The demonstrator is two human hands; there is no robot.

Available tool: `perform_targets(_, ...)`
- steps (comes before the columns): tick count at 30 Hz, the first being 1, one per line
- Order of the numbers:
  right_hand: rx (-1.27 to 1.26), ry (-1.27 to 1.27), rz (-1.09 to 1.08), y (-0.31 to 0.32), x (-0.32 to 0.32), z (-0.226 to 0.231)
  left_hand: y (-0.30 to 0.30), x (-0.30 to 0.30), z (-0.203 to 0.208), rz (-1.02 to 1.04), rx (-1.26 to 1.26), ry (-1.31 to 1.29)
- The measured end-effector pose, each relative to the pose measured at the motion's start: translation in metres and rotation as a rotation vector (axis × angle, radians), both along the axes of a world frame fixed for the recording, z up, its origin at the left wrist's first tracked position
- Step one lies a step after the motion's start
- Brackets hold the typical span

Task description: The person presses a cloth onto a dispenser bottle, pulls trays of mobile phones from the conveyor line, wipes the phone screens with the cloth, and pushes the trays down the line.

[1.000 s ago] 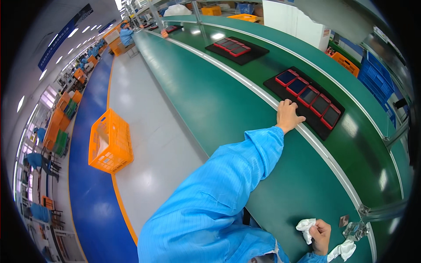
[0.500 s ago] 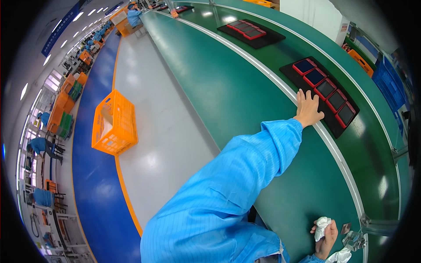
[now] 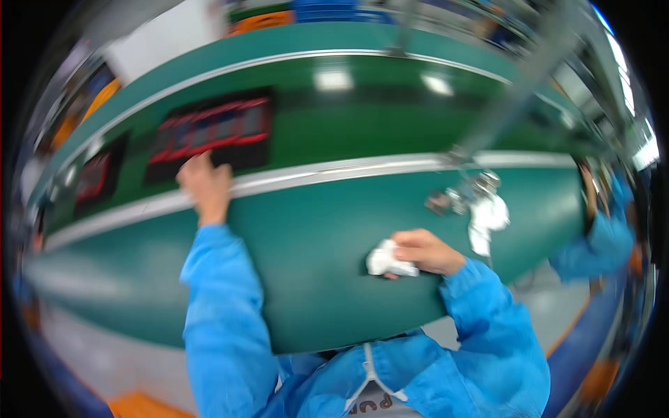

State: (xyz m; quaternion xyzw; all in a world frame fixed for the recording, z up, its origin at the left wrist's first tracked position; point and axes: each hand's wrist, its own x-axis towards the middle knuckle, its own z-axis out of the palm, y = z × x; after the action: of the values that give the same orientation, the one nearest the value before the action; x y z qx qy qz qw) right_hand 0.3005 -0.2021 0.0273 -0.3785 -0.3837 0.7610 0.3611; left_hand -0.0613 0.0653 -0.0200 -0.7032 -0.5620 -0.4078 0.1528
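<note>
Both arms, in bright blue sleeves, rise from the lower edge of the view. The left arm stretches far forward and almost straight, its bare left hand (image 3: 203, 182) lying palm down with the fingers pointing away from the body. The right arm is bent at the elbow and kept close, with the right hand (image 3: 424, 251) curled loosely, knuckles upward.

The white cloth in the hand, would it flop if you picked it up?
Probably yes: the white cloth sits crumpled under the right hand, so it looks soft and floppy. It likely weighs little and won't roll on the green table.
</note>
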Motion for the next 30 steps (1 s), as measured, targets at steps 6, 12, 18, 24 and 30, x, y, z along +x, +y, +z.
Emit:
perform_targets(6,0.027,0.096,-0.083,-0.005,0.006,-0.011,0.007,0.0,-0.012,-0.226,0.027,-0.004)
perform_targets(12,0.131,0.047,-0.17,-0.006,0.005,-0.008,-0.007,0.019,-0.004,-0.394,-0.106,0.037)
perform_targets(18,0.197,-0.003,-0.211,-0.002,0.005,-0.008,-0.008,0.019,0.002,-0.36,-0.214,0.053)
perform_targets(24,0.207,-0.027,-0.205,-0.002,0.005,-0.009,-0.011,0.023,0.005,-0.348,-0.247,0.035)
perform_targets(30,0.211,-0.068,-0.196,-0.003,0.004,-0.006,-0.007,0.019,0.002,-0.335,-0.25,0.046)
